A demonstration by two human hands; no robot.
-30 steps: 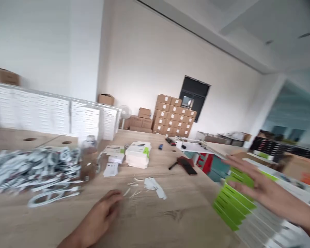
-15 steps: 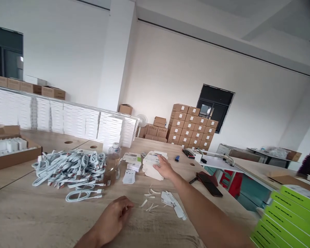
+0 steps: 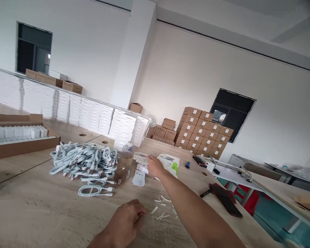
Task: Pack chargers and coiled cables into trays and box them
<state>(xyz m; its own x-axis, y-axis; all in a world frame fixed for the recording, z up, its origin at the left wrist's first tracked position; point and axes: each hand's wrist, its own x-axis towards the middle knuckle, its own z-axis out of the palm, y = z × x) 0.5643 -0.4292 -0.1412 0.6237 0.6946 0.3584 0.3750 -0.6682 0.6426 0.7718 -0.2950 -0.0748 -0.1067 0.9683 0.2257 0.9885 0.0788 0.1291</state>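
My left hand (image 3: 129, 218) rests on the wooden table with its fingers curled in; nothing shows in them. Further forward, my right hand (image 3: 155, 167) reaches over the printed papers, fingers stretched toward a pile of white cards (image 3: 140, 157); whether they touch it is unclear. Below that pile lie small printed leaflets (image 3: 138, 178). On the other side, a stack of flat white card sheets (image 3: 169, 159) with a bright green part is partly covered by my hand. Thin paper strips (image 3: 161, 216) lie scattered below my right forearm.
A heap of coiled white USB cables (image 3: 85, 160) lies left, beside a clear bottle (image 3: 125, 160). A carton of white boxes (image 3: 23, 146) stands further left. To the right are a blue object (image 3: 187, 164) and a dark phone (image 3: 228, 203). White box stacks (image 3: 90, 113) line the back.
My right hand has moved left, from the card sheet stack toward the white card pile. Green now shows on the right stack instead of the left pile. The view has turned left.
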